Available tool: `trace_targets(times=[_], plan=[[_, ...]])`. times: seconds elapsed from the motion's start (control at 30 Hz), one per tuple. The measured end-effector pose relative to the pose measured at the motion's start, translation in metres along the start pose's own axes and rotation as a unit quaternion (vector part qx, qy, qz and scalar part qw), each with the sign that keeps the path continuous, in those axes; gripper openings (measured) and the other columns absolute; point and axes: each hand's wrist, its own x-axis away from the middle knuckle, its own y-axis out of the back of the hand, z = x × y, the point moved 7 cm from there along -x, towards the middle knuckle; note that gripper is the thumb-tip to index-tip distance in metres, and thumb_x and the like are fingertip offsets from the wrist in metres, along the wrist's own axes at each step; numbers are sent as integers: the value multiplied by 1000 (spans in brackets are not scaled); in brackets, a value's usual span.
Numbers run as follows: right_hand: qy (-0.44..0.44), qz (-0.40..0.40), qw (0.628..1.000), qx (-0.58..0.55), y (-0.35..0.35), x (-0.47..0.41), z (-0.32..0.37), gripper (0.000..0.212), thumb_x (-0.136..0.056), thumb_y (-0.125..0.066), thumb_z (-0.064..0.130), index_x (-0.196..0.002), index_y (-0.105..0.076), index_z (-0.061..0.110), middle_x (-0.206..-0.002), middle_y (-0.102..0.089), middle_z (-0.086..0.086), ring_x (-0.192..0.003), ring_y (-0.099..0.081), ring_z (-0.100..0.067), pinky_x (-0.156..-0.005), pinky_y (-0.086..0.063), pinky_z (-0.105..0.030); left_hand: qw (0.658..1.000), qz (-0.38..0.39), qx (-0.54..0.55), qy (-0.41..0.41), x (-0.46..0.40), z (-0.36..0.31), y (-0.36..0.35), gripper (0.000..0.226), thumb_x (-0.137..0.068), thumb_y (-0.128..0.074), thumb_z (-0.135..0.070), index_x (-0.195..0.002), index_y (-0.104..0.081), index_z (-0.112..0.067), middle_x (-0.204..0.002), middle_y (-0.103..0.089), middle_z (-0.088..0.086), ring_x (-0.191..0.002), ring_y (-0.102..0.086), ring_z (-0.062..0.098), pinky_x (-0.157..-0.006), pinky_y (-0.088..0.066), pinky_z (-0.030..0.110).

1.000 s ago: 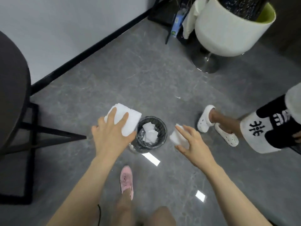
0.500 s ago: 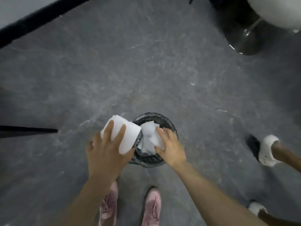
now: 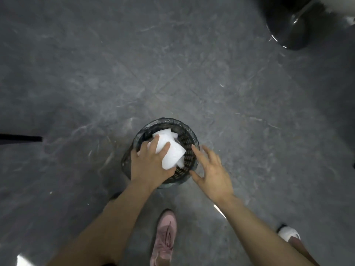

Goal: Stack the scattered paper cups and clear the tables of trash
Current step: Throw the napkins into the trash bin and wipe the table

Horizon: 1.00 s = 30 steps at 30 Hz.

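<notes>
Bin (image 3: pixel 193 139): on floor, holds white trash. Left hand (image 3: pixel 149 166): over bin, grips white cups (image 3: pixel 171 150). Right hand (image 3: pixel 213 169): beside bin, fingers spread, empty.

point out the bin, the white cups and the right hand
bin (image 3: pixel 192 140), head view, bare far-right rim
white cups (image 3: pixel 172 153), head view, side of the stack
right hand (image 3: pixel 212 169), head view, back of the hand

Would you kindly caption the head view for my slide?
Left hand pushes white paper cups into the bin; right hand hovers open beside it.
</notes>
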Motion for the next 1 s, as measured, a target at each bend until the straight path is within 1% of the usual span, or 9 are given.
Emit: trace_targets(times=[0.07, 0.17, 0.27, 0.33, 0.5, 0.63, 0.8, 0.9, 1.0], plan=[[8, -4, 1000, 3, 15, 5, 6, 71, -89, -61, 36, -149, -23, 37, -154, -23, 1, -139, -26, -17, -100, -44, -39, 1000, 17, 3, 8, -1, 0, 3, 80, -74, -48, -74, -144, -26, -44, -159, -9, -6, -139, -20, 26, -107, -24, 54], [25, 12, 999, 18, 41, 11, 22, 65, -91, -58, 35, -148, -26, 36, -152, -27, 1, -139, -26, -16, -104, -41, -37, 1000, 18, -8, 7, 7, 3, 34, 76, -77, -49, -73, -144, -28, -43, -158, -15, -5, -138, -25, 23, -108, -25, 54], [48, 40, 997, 54, 79, 19, 46, 62, -93, -54, 36, -148, -25, 37, -151, -28, 4, -138, -27, -15, -107, -35, -33, 1000, -5, -9, 13, 27, 11, 87, 66, -83, -54, -61, -143, -33, -42, -155, -22, -5, -134, -35, 20, -102, -34, 44], [71, 57, 993, 79, 108, 25, 69, 62, -93, -52, 37, -148, -24, 38, -149, -30, 8, -136, -30, -14, -104, -33, -29, 999, -20, 8, 39, 45, 23, 128, 61, -86, -55, -55, -142, -35, -42, -152, -30, -6, -129, -42, 19, -98, -38, 37], [157, 71, 979, 109, 206, 50, 166, 64, -91, -55, 40, -147, -24, 40, -143, -36, 14, -131, -37, -12, -99, -36, -28, 993, -55, 47, 89, 109, 57, 257, 50, -90, -50, -51, -138, -40, -41, -138, -44, -7, -124, -50, 17, -93, -44, 33], [253, 63, 955, 139, 281, 86, 265, 66, -90, -55, 44, -146, -22, 44, -141, -36, 16, -128, -40, -11, -95, -35, -27, 984, -108, 54, 127, 176, 79, 361, 52, -92, -44, -55, -141, -38, -39, -132, -49, -7, -121, -51, 16, -91, -43, 31], [397, 49, 896, 194, 337, 150, 377, 64, -91, -51, 47, -148, -22, 41, -140, -39, 12, -128, -40, -13, -98, -36, -30, 955, -193, 53, 218, 288, 101, 451, 48, -94, -41, -54, -138, -41, -37, -127, -51, -7, -119, -51, 16, -87, -43, 32], [474, 65, 842, 251, 344, 200, 435, 63, -91, -48, 53, -147, -25, 38, -142, -40, 8, -131, -39, -16, -100, -35, -35, 931, -208, 54, 295, 370, 114, 475, 45, -94, -41, -55, -133, -47, -35, -126, -52, -6, -118, -53, 18, -86, -43, 32], [543, 80, 780, 299, 339, 259, 492, 62, -91, -48, 54, -147, -27, 35, -140, -43, 3, -129, -42, -20, -97, -36, -36, 890, -229, 56, 391, 468, 131, 483, 45, -93, -41, -57, -133, -48, -36, -126, -52, -6, -117, -53, 17, -81, -41, 31]])
